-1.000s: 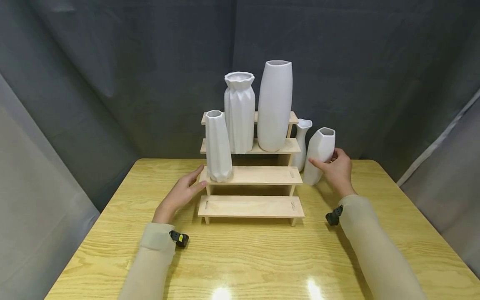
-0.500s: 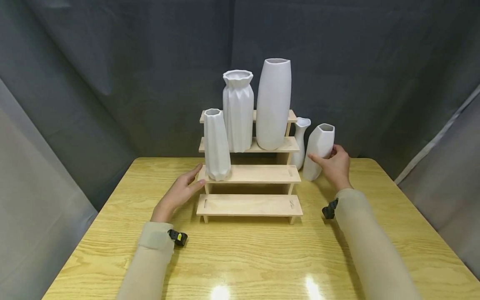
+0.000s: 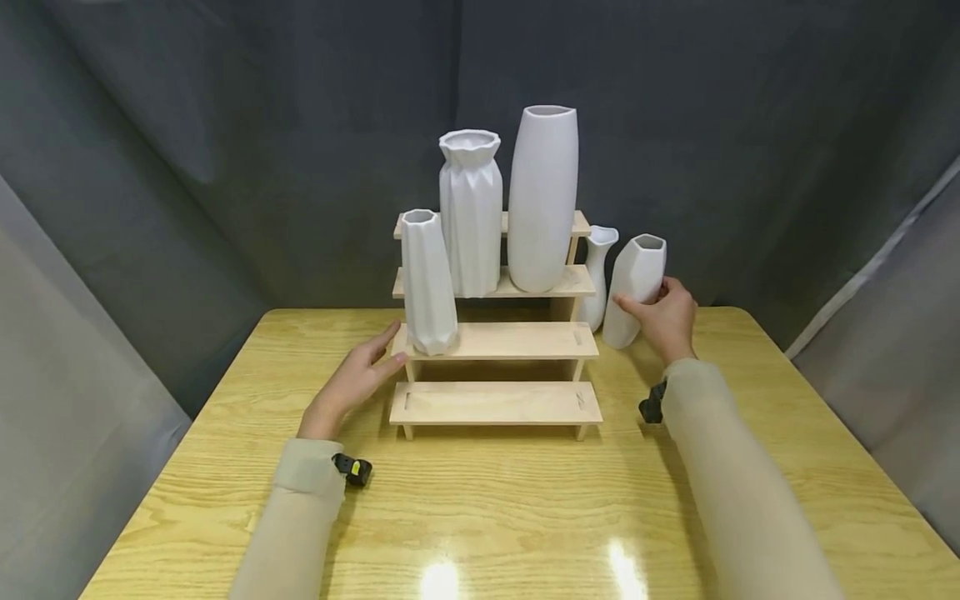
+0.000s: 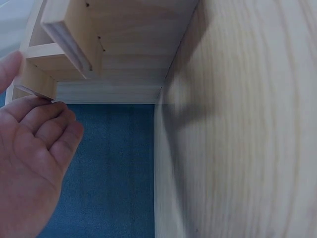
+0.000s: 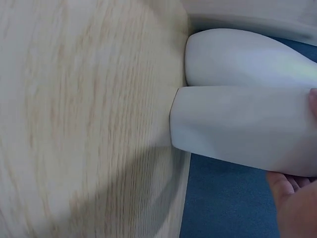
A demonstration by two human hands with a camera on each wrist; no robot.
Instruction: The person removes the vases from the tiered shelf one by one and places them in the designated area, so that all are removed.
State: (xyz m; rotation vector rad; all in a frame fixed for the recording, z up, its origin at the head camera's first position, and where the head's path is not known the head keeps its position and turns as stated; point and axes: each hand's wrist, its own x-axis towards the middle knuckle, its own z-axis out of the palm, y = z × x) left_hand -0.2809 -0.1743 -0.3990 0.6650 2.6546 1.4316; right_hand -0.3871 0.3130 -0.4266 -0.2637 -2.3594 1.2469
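My right hand (image 3: 670, 322) grips a white faceted vase (image 3: 633, 287) with an angular mouth, thumb on its front and fingers behind. The vase leans a little, its base at the tabletop in the right wrist view. Right beside it stands a slim white vase (image 3: 597, 275) with a flared mouth, partly hidden behind the wooden stepped stand (image 3: 525, 340). Over at the left, my left hand (image 3: 351, 383) touches the end of the stand's second-lowest shelf, thumb at the front corner, fingers farther back. Close by that hand, a narrow ribbed vase (image 3: 429, 287) stands on this shelf.
Higher on the stand are a pleated vase (image 3: 472, 225) with a ruffled neck and a tall smooth vase (image 3: 543, 200). The lowest shelf (image 3: 491, 403) bears nothing. A dark curtain (image 3: 315, 167) hangs behind the wooden table (image 3: 480, 508).
My right hand has moved the faceted vase slightly back on the table, closer in line with the slim vase. My left hand stays at the shelf end. The head view has shifted slightly.
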